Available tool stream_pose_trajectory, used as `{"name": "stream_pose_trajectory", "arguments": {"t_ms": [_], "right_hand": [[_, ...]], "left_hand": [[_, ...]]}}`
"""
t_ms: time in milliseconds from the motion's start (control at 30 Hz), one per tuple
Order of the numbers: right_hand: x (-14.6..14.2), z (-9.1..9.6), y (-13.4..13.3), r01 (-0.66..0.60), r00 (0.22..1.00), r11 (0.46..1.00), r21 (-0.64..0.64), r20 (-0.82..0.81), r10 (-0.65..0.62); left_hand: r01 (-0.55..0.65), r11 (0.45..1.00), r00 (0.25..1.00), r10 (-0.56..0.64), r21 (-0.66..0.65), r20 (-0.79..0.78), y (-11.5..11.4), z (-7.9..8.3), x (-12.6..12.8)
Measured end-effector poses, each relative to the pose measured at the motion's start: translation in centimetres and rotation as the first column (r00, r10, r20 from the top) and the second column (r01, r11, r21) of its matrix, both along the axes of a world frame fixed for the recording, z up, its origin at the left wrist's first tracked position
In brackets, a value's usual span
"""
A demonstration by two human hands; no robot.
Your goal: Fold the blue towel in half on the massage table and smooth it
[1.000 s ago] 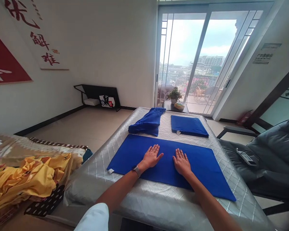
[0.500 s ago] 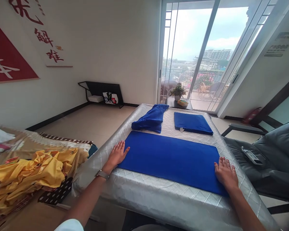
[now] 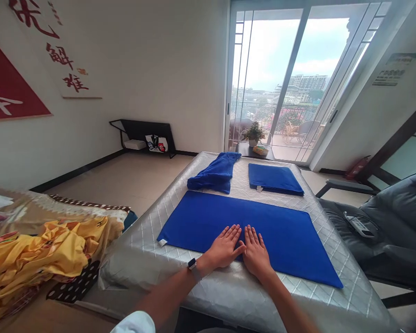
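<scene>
Blue towel with white corner tag under left hand and right hand.

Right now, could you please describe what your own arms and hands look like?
The left hand and right hand are ungloved. A dark-faced watch with a pale strap sits on the left wrist, and a white sleeve covers the upper arm.

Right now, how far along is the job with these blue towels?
Roughly partway, by the look of it. Done: the folded blue towel lies flat and neat at the far end. In hand: the left hand and right hand press side by side on the near edge of the wide blue towel, spread flat on the silver quilted table. Left: the bunched blue towel looks rumpled.
</scene>
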State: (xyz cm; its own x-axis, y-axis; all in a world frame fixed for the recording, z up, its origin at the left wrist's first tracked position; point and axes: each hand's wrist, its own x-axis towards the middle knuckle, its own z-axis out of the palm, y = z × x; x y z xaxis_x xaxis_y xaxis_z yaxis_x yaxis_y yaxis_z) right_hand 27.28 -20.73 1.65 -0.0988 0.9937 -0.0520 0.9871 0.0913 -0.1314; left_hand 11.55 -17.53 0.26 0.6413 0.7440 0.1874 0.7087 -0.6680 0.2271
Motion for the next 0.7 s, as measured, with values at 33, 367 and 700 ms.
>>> {"name": "stream_pose_trajectory", "arguments": {"t_ms": [33, 367, 700], "right_hand": [[0.6, -0.1, -0.2, 0.016, 1.0, 1.0, 0.0, 0.007, -0.016], [18.5, -4.4, -4.3, 0.334, 0.934, 0.935, 0.119, 0.09, -0.345], [23.4, -4.0, -6.0, 0.517, 0.855, 0.841, 0.16, -0.053, -0.516]], "left_hand": [[-0.015, 1.0, 1.0, 0.015, -0.003, -0.005, 0.0, -0.1, -0.7], [-0.557, 0.83, 0.819, 0.557, 0.041, -0.137, 2.5, -2.4, -18.4], [-0.618, 0.785, 0.781, 0.605, -0.05, -0.157, 2.8, -2.3, -23.1]]}}
